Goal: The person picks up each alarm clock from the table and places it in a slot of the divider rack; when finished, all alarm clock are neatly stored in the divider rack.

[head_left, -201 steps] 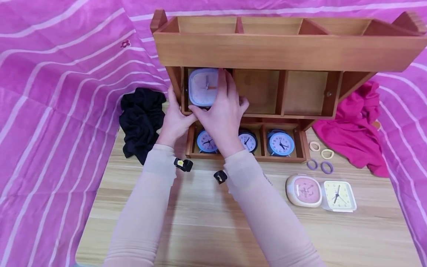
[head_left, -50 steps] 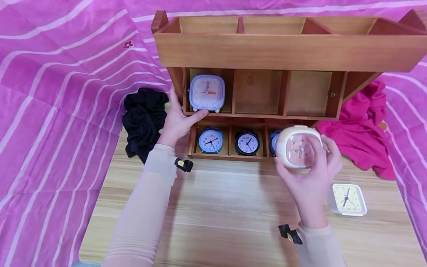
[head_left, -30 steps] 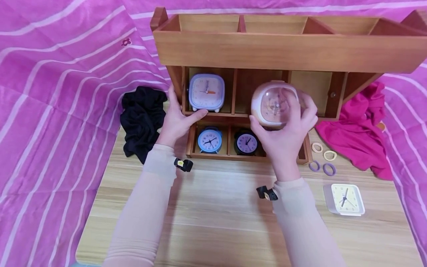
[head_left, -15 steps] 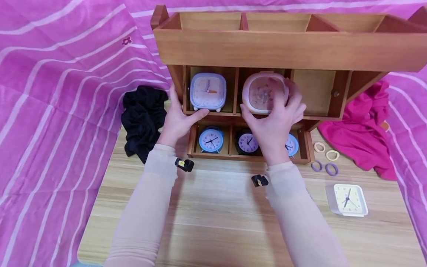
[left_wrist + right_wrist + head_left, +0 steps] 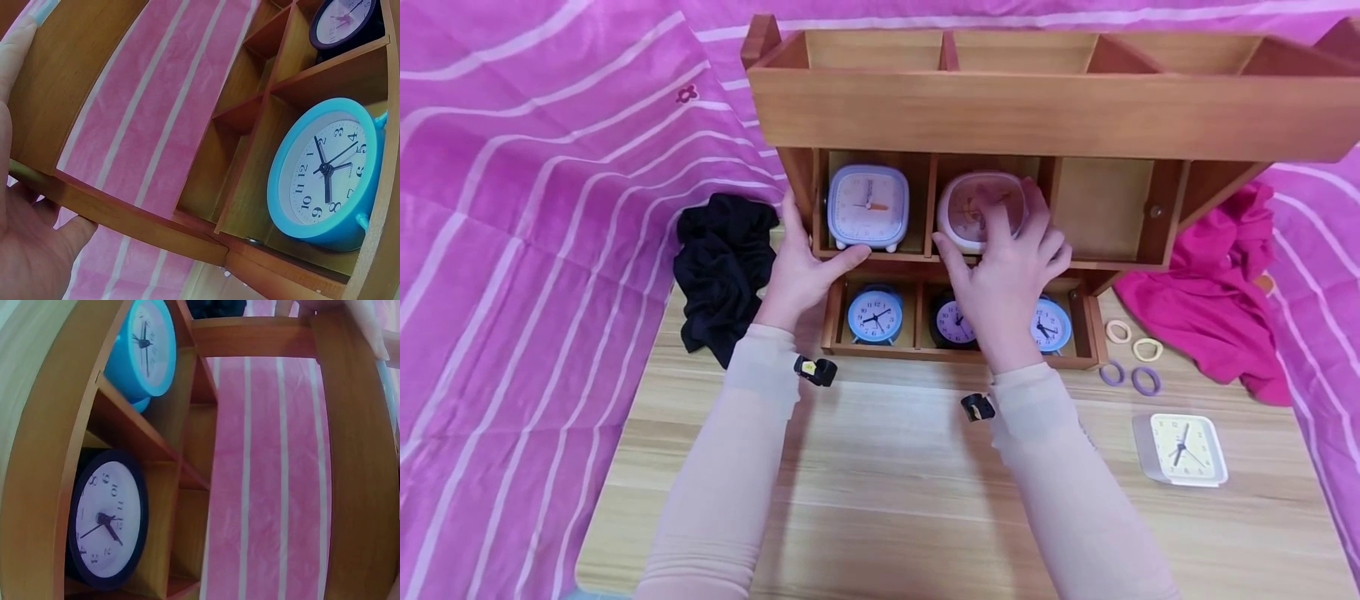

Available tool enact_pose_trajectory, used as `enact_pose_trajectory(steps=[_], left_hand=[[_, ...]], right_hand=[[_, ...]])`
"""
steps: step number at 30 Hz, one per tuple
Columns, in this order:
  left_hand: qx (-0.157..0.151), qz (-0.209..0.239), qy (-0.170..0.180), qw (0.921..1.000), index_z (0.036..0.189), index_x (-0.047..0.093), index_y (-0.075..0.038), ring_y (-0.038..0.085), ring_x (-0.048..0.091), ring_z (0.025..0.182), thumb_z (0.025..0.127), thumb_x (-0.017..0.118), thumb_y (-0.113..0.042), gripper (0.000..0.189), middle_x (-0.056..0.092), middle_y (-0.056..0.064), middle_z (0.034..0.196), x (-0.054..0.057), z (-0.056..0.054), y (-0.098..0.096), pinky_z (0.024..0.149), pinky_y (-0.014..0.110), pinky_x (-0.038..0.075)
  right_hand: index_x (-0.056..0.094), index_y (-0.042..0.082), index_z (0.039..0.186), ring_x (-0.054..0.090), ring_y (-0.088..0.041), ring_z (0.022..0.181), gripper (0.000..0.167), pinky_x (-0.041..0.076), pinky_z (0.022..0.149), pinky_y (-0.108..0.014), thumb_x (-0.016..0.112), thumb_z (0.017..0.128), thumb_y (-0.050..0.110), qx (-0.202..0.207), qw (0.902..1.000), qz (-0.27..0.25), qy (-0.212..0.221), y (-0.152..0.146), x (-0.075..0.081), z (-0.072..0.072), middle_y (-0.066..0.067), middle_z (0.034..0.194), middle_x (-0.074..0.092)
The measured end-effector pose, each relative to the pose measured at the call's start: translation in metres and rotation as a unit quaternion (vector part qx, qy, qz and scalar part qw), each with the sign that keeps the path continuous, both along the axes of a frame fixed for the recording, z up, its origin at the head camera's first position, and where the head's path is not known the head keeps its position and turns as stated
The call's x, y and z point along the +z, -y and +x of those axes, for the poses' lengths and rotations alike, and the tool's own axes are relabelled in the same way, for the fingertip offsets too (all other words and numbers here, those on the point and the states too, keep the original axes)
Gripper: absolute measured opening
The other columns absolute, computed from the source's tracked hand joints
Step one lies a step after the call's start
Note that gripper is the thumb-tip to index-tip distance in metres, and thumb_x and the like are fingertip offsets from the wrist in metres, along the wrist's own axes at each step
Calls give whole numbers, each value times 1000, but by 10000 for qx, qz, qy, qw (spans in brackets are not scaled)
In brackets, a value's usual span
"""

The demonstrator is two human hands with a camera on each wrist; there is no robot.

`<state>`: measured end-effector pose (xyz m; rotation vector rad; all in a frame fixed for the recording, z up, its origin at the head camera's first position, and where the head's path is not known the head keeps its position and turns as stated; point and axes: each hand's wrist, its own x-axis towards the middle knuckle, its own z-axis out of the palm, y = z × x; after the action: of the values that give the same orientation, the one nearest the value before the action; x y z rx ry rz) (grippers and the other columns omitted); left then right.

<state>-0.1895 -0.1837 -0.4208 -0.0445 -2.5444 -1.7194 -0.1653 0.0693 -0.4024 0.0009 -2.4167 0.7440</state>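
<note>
A wooden desk shelf [image 5: 1045, 112] stands before me. My left hand [image 5: 797, 279] grips its left side, thumb on the front edge of the middle tier; in the left wrist view that thumb [image 5: 78, 234] rests on the wood. My right hand [image 5: 1011, 287] holds a round-cornered pink alarm clock [image 5: 958, 208] in the tier's middle compartment, fingers over its face and thumb at its lower left. To its left sits a lavender square alarm clock [image 5: 868, 204]. Below, the lower tier holds a blue clock [image 5: 875, 317], a black-rimmed clock [image 5: 951, 323], partly hidden, and another blue clock [image 5: 1051, 325].
A cream square clock [image 5: 1183, 450] lies on the table [image 5: 880, 500] at right. Yellow and purple hair ties [image 5: 1146, 381] lie near a magenta cloth [image 5: 1217, 308]. Black cloth [image 5: 722, 267] is bunched left of the shelf. Striped pink fabric [image 5: 550, 208] surrounds everything.
My right hand has picked the pink clock up from the table and carried it left and up into the middle compartment. Earlier it was at the lavender clock. My left hand stays at the shelf's side.
</note>
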Motion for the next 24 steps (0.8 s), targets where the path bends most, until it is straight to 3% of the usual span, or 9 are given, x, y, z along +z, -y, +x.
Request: enact_pose_trajectory(steps=[4,8,21,24], left_hand=[[-4,-43,18,10000,165,0,-39,16,35,151,84,86,-47,119,28,-5,169,1,1,0,126,40,27],[-14,-53,-9,10000,165,1,-39,17,37,150,84,86,-47,118,30,-4,168,2,1,0,126,40,28],[34,-151,130,9998,165,-2,-38,20,37,151,83,85,-52,121,28,-1,170,2,2,0,126,42,28],[21,-122,102,9999,165,-2,-39,20,37,151,83,85,-51,120,29,-2,169,3,2,0,126,42,28]], right_hand=[[63,26,136,36,-37,141,46,6,118,-63,58,102,57,37,9998,-2,178,-1,-3,3,-6,169,29],[66,27,134,37,-34,145,37,6,119,-65,55,104,46,67,10000,55,-3,-4,-8,5,-3,169,31],[64,27,135,38,-36,143,38,10,117,-66,55,102,45,209,9992,256,-236,-8,-12,6,-8,168,32],[59,25,142,34,-35,147,47,14,117,-65,57,101,47,340,9988,284,-232,-12,-11,9,-10,170,28]])
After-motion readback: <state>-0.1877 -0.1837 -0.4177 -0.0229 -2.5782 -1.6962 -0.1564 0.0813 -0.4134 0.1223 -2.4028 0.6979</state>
